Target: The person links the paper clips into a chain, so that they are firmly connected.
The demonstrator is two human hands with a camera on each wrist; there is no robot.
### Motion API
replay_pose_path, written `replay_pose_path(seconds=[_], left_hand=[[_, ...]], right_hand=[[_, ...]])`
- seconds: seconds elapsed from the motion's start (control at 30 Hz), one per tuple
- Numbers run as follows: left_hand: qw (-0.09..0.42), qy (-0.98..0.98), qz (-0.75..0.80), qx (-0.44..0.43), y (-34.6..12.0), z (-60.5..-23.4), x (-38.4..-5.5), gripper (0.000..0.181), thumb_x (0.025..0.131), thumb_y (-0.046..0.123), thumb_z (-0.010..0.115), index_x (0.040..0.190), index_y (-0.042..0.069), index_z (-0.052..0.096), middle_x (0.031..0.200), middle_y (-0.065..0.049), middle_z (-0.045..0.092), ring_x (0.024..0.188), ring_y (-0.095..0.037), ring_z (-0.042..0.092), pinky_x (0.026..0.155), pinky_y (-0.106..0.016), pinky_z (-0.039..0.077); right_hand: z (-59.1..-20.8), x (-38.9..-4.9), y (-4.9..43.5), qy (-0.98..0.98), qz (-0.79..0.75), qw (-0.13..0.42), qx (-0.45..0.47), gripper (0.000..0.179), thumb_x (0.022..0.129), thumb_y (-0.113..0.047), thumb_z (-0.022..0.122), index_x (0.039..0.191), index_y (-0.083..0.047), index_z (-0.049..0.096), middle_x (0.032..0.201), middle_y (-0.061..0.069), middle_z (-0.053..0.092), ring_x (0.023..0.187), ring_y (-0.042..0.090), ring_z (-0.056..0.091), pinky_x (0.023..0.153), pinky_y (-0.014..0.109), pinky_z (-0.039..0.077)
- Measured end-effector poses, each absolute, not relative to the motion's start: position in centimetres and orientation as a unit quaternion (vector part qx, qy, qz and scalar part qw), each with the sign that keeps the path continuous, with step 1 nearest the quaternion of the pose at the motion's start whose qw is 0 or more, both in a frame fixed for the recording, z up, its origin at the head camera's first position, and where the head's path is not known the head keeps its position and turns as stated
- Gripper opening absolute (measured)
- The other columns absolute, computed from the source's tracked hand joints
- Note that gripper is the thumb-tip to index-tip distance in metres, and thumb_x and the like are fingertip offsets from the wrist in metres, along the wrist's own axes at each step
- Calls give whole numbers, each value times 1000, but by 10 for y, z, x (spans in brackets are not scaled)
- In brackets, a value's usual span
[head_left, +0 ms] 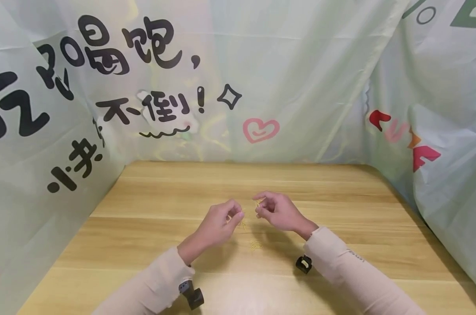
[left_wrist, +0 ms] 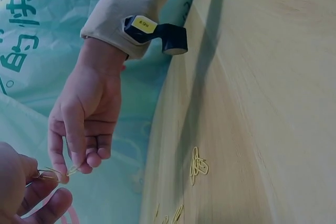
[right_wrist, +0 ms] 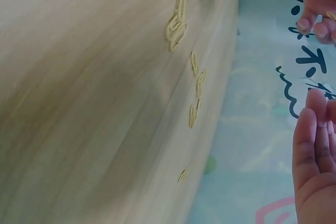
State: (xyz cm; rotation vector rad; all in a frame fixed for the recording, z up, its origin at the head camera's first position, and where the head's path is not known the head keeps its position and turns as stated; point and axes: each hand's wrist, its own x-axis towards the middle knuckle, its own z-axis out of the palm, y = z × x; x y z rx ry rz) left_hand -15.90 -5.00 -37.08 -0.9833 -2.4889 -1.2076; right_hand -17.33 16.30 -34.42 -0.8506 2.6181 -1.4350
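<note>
Thumb and index finger of my left hand [head_left: 218, 222] pinch a thin yellow paper clip [left_wrist: 48, 173], seen close up in the left wrist view. Facing it, my right hand [head_left: 279, 212] pinches another yellow paper clip [left_wrist: 72, 171] at its fingertips. The two hands are held above the table, fingertips close together in the left wrist view. Beneath them lies a small pile of yellow paper clips [head_left: 255, 245]. In the right wrist view more loose clips [right_wrist: 200, 85] trail away from the pile [right_wrist: 177, 31].
The wooden table [head_left: 143, 245] carries the clips. Printed pale cloth [head_left: 300, 78] hangs at its back and both sides. Small black wrist cameras [head_left: 191, 295] hang below both sleeves, close over the tabletop.
</note>
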Motion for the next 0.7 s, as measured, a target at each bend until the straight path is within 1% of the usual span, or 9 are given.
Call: replay_pose_path(seconds=[0.13, 0.2, 0.33, 0.4, 0.47, 0.57, 0.7], left_hand=[[100, -845, -406, -332, -50, -371, -160, 10, 99, 14, 54, 93, 7, 59, 83, -2, 66, 80, -16, 62, 71, -31, 52], [98, -846, -406, -331, -50, -371, -160, 9, 98, 14, 55, 93, 7, 59, 83, -3, 66, 80, -16, 62, 72, -32, 52], [93, -848, -406, -328, -50, -371, -160, 9, 98, 14, 55, 93, 8, 60, 83, -1, 65, 80, -15, 62, 71, -32, 52], [91, -850, -405, -325, -50, -371, -160, 8, 98, 13, 56, 93, 8, 60, 82, 1, 65, 80, -14, 62, 71, -32, 52], [90, -852, -402, -324, -50, -370, -160, 9, 98, 14, 56, 93, 8, 61, 82, 2, 65, 80, -14, 62, 72, -33, 52], [89, -853, -400, -324, -50, -370, -161, 10, 98, 14, 56, 94, 7, 62, 82, 1, 66, 79, -14, 62, 72, -35, 53], [87, -852, -400, -326, -50, -369, -162, 10, 98, 14, 56, 94, 7, 63, 82, -2, 66, 79, -15, 61, 72, -37, 53]], right_hand=[[-355, -180, 166, 837, -478, 33, -266, 33, 89, 9, 59, 122, 10, 55, 86, 17, 68, 74, 19, 67, 65, 37, 57], [-360, -184, 167, 831, -488, 41, -263, 35, 89, 9, 60, 123, 9, 54, 86, 14, 68, 76, 22, 68, 68, 38, 57], [-365, -186, 169, 818, -507, 52, -267, 36, 89, 8, 62, 124, 8, 54, 87, 10, 68, 80, 33, 67, 69, 30, 55], [-365, -186, 169, 812, -512, 54, -274, 37, 89, 9, 62, 124, 8, 54, 87, 10, 67, 81, 36, 66, 69, 28, 54], [-364, -186, 169, 810, -513, 55, -279, 37, 89, 10, 61, 125, 8, 53, 87, 10, 67, 81, 35, 66, 69, 27, 54], [-362, -185, 168, 810, -513, 54, -280, 36, 89, 9, 61, 125, 8, 53, 87, 10, 66, 80, 34, 66, 68, 27, 54], [-360, -184, 167, 810, -512, 49, -281, 36, 90, 6, 62, 124, 6, 54, 87, 10, 65, 79, 37, 63, 66, 24, 51]])
